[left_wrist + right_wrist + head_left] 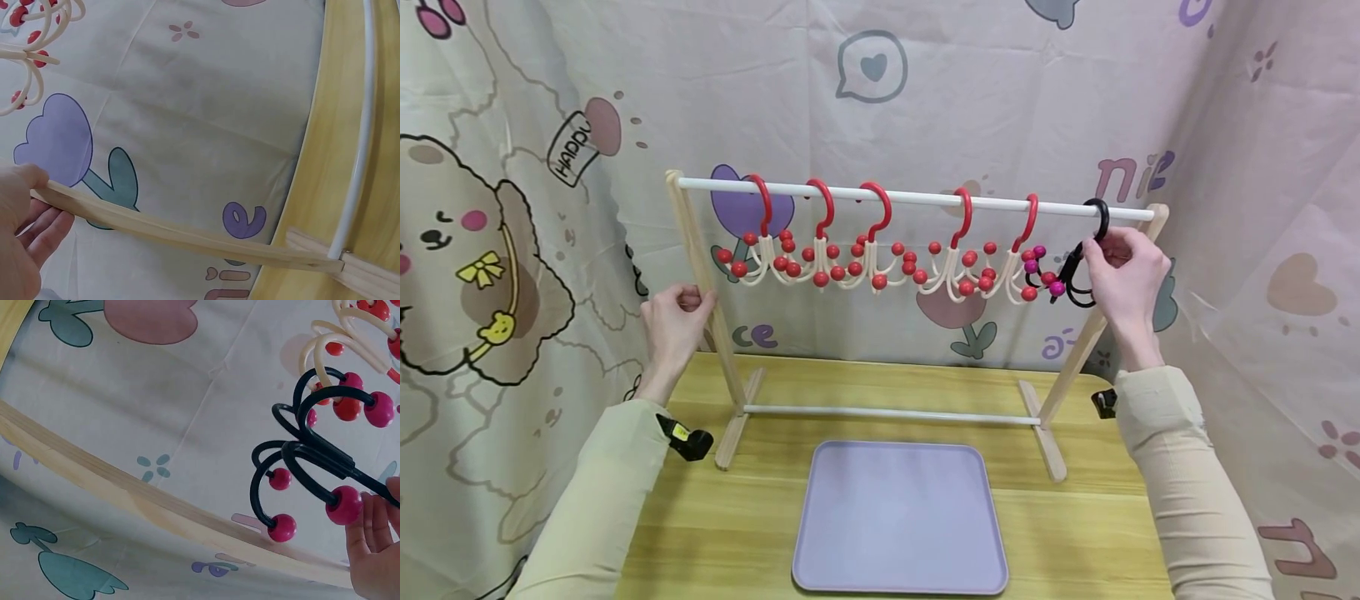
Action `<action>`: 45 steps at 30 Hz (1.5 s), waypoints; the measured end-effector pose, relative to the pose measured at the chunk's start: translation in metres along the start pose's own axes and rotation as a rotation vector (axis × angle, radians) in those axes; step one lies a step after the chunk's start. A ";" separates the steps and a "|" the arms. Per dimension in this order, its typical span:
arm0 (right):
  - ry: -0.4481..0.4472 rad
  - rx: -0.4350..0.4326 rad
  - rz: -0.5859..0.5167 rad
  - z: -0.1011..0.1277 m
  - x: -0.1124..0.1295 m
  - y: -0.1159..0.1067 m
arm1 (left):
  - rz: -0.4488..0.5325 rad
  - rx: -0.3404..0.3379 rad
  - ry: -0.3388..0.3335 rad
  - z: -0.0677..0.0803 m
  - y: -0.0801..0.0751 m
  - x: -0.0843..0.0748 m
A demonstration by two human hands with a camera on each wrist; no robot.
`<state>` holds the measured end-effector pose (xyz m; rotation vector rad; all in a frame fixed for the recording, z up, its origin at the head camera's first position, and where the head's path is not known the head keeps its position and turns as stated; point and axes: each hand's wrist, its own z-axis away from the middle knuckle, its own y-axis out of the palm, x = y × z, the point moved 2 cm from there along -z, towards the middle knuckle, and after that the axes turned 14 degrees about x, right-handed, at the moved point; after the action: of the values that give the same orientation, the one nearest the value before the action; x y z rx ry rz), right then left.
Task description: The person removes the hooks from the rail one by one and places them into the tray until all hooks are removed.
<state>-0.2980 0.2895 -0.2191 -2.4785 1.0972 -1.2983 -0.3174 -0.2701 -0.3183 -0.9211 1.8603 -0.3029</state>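
The right hand grips the black hanger, fingers curled round its stem just under the hook, which sits over the white rail at the rack's right end, beside five red hangers. The left hand holds the rack's left wooden upright, fingers wrapped round it. A lilac tray lies on the surface in front of the rack

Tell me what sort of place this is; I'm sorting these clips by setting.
Probably a makeshift recording corner set up indoors, not a lived-in room: cartoon-print fabric hangs as a backdrop on every side, and a yellow wooden table carries only a small wooden hanging rack and a lilac tray.
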 end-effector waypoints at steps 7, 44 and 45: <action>0.036 -0.003 -0.016 0.001 0.003 -0.003 | -0.015 0.033 0.004 -0.002 -0.003 -0.001; 0.068 -0.048 -0.464 -0.008 0.004 -0.009 | -0.040 0.032 -0.028 -0.001 -0.003 -0.009; 0.061 -0.052 -0.473 -0.008 0.004 -0.010 | -0.041 0.031 -0.027 -0.002 -0.003 -0.010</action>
<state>-0.2971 0.2958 -0.2075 -2.8671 0.5715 -1.4782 -0.3155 -0.2654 -0.3095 -0.9386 1.8092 -0.3412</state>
